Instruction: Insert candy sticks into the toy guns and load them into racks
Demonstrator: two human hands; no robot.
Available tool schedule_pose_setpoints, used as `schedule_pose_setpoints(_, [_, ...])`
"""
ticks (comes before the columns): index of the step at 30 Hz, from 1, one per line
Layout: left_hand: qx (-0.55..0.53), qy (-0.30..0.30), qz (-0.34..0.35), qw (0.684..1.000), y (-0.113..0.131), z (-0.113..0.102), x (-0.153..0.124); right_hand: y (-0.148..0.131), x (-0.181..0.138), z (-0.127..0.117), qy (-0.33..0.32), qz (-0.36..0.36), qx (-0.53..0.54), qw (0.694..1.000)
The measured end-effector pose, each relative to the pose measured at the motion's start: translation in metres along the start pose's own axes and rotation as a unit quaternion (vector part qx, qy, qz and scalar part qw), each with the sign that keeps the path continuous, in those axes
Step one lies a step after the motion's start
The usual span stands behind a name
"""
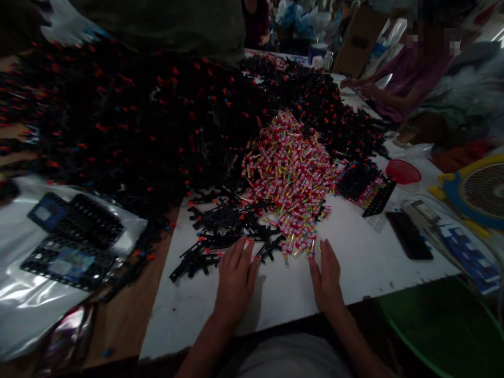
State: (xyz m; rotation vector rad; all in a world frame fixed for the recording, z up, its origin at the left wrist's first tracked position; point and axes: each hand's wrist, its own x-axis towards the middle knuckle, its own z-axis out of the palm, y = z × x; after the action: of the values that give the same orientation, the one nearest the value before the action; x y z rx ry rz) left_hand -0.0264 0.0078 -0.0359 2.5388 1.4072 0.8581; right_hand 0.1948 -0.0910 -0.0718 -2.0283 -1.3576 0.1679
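Note:
My left hand (235,275) lies over the near edge of a spread of black toy guns (220,218) with orange tips. Its fingers stretch forward and the thumb stands apart; nothing shows in its grasp. Beside a heap of small candy tubes (293,173) with red, pink and yellow wrappers is my right hand (327,275), fingers extended and apart. One tube (312,248) lies right by its thumb; whether they touch I cannot tell. Both hands rest low, just above the white tabletop (283,304).
A huge pile of black toy guns (129,115) covers the left and back. Packed black racks (71,262) lie on plastic at left. A filled rack (366,189), red basket (403,171), phone (409,235) and fan (480,191) stand right. A co-worker (409,79) sits at back right.

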Motion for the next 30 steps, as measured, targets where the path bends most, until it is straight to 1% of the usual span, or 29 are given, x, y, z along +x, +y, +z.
schedule_pose_setpoints(2, [-0.010,-0.017,0.003,1.000,0.015,0.014,-0.006,-0.019,0.000,0.009,-0.018,-0.005,0.054,0.998])
schedule_pose_setpoints(4, [-0.010,-0.027,-0.008,1.000,0.025,0.026,-0.008,-0.029,0.007,0.011,-0.047,-0.010,0.112,0.993])
schedule_pose_setpoints(6, [-0.003,-0.033,-0.019,0.999,0.030,0.033,-0.009,-0.028,0.014,0.004,-0.058,0.001,0.161,0.985])
schedule_pose_setpoints(8, [0.004,-0.038,-0.017,0.999,0.032,0.036,-0.011,-0.018,0.020,-0.008,-0.040,0.013,0.178,0.983])
schedule_pose_setpoints(10, [0.007,-0.040,-0.009,0.999,0.033,0.036,-0.014,-0.004,0.023,-0.021,-0.019,0.010,0.149,0.989])
schedule_pose_setpoints(13, [0.006,-0.041,-0.008,0.999,0.032,0.035,-0.016,0.012,0.025,-0.034,-0.030,-0.024,0.095,0.995])
schedule_pose_setpoints(16, [0.000,-0.043,-0.014,0.999,0.031,0.035,-0.016,0.015,0.028,-0.036,-0.050,-0.104,0.080,0.990])
schedule_pose_setpoints(19, [-0.002,-0.042,-0.015,0.999,0.031,0.036,-0.015,0.014,0.034,-0.033,-0.081,-0.201,0.052,0.975])
schedule_pose_setpoints(21, [0.000,-0.041,-0.012,0.999,0.031,0.036,-0.015,0.015,0.037,-0.033,-0.100,-0.236,0.009,0.967])
schedule_pose_setpoints(24, [0.003,-0.041,-0.010,0.999,0.031,0.036,-0.015,0.018,0.040,-0.036,-0.111,-0.237,-0.073,0.962])
schedule_pose_setpoints(26, [0.006,-0.040,-0.010,0.999,0.031,0.036,-0.015,0.021,0.040,-0.039,-0.117,-0.226,-0.101,0.962])
schedule_pose_setpoints(30, [0.010,-0.035,-0.008,0.999,0.031,0.036,-0.015,0.022,0.038,-0.041,-0.110,-0.193,-0.073,0.972])
